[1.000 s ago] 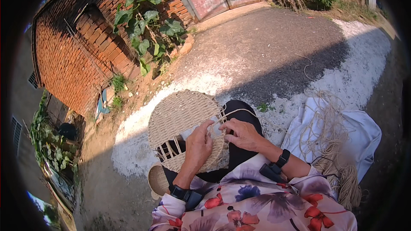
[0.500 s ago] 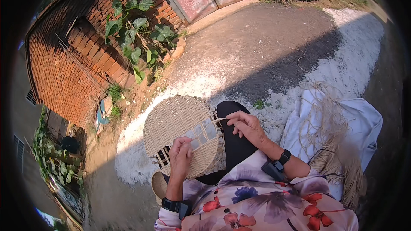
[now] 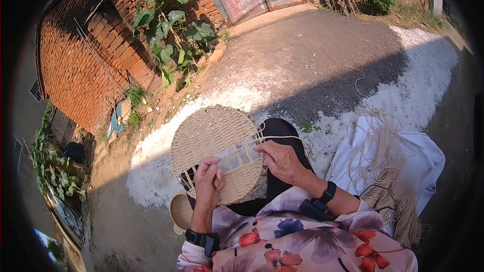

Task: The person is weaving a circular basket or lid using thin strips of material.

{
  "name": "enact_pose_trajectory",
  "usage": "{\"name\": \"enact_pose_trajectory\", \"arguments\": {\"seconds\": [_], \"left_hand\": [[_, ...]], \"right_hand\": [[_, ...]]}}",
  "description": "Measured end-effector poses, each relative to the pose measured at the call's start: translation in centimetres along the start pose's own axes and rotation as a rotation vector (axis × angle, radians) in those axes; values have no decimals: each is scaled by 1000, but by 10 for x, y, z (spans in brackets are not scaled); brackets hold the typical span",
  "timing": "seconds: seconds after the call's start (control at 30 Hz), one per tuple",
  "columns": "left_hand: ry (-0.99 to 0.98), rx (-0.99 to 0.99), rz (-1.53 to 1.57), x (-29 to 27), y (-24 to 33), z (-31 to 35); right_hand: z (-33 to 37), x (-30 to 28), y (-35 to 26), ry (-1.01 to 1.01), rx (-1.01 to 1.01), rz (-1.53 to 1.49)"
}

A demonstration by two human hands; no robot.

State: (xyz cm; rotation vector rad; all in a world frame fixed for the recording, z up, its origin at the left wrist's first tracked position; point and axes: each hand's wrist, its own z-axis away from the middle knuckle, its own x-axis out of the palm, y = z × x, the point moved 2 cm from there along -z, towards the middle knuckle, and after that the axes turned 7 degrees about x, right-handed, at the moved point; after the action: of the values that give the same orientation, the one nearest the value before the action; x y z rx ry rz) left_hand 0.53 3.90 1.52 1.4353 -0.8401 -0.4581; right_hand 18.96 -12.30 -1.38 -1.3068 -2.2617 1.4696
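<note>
A round panel woven of tan cord (image 3: 214, 136) lies across my lap, with a band of bare lengthwise strands (image 3: 234, 158) across its middle. My left hand (image 3: 206, 179) is closed over the left part of that band; its curled fingers hide what they grip. At the panel's right edge my right hand (image 3: 285, 162) pinches cord beside the bare strands. A loose length of cord (image 3: 282, 137) runs rightward from the edge, just above this hand and over my dark trouser leg. Which strand lies between the right fingertips is partly hidden.
To my right, a tangled bundle of tan cord (image 3: 385, 181) rests on white cloth (image 3: 426, 158). A small round woven piece (image 3: 180, 210) sits by my left forearm. Ahead are a paved patch (image 3: 307, 55), a climbing plant (image 3: 164, 50) and a brick wall (image 3: 75, 80).
My right hand has moved left and down to the panel's edge, and the cord's loose length now trails above it. My left hand stays over the band. The view has shifted slightly.
</note>
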Motion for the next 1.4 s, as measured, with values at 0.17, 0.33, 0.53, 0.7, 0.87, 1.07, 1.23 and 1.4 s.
{"name": "enact_pose_trajectory", "arguments": {"seconds": [0.17,0.33,0.53,0.7,0.87,1.07,1.23,1.4], "left_hand": [[-1,11,-88,-23,6,-1],[-120,-77,-488,-44,25,10],[21,79,-484,-73,29,-11],[37,218,-373,-32,40,-54],[-63,225,-309,9,19,-72],[-180,488,-1100,1,29,-45],[-305,450,-1138,8,6,-35],[-317,317,-1181,13,-11,-41]], "right_hand": [[2,18,-1,-97,43,148],[-16,34,-32,-145,-55,230],[-5,51,-37,-322,-91,308],[4,52,-49,-353,-242,558],[2,51,-54,-455,-200,722],[-17,56,-57,-484,-145,638],[-14,56,-52,-458,-97,598],[-12,58,-48,-404,-136,579]]}}
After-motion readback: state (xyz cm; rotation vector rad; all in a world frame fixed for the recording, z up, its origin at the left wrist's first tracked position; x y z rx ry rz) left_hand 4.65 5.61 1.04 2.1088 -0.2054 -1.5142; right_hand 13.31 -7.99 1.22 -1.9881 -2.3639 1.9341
